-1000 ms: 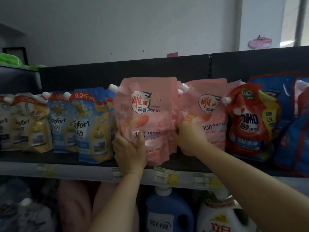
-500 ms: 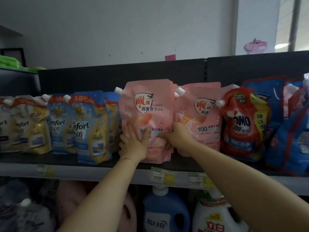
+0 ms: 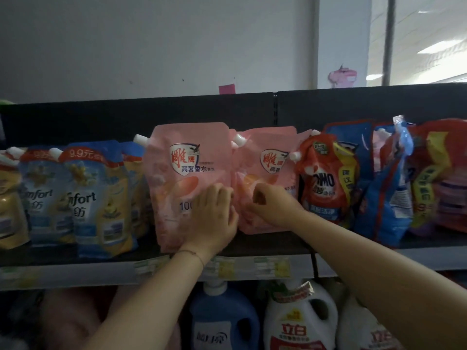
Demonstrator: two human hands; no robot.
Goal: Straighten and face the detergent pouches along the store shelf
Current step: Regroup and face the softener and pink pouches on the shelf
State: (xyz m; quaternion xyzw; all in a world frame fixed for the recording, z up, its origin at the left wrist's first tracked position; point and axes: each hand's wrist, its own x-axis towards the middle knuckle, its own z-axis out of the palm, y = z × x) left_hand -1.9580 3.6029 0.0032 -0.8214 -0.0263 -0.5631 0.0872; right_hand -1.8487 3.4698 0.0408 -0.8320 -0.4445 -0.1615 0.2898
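Both hands are up at the shelf [image 3: 75, 271], close together but not touching. The left hand [image 3: 214, 218] lies flat, fingers spread, on the lower right of the front pink pouch [image 3: 177, 178]. That pouch stands upright, label facing out, its white spout at the top corner away from the hands. The thumb sits by the pouch's right edge. A thin bracelet [image 3: 194, 253] circles that wrist.

The right hand [image 3: 274, 207] has its fingers curled against the second pink pouch [image 3: 265, 152], which stands just right of the first and a bit further back. Can't tell whether those fingers actually pinch the film or only rest on it.

Counts:
- 2 pink pouches, one under each hand (more may hide behind).
- At least 4 Comfort pouches [image 3: 86, 198] to the left of the left hand, blue and yellow, packed side by side.
- 1 red OMO pouch [image 3: 323, 185] right of the right hand, touching the second pink one.
- Beyond it, a blue pouch [image 3: 386, 198] tilted, then a red-and-yellow pack [image 3: 434, 173].

Below the wrists, approx. 3 price tags [image 3: 271, 266] on the shelf lip. Under that stand 1 blue jug [image 3: 222, 322] and 2 white jugs [image 3: 300, 322].
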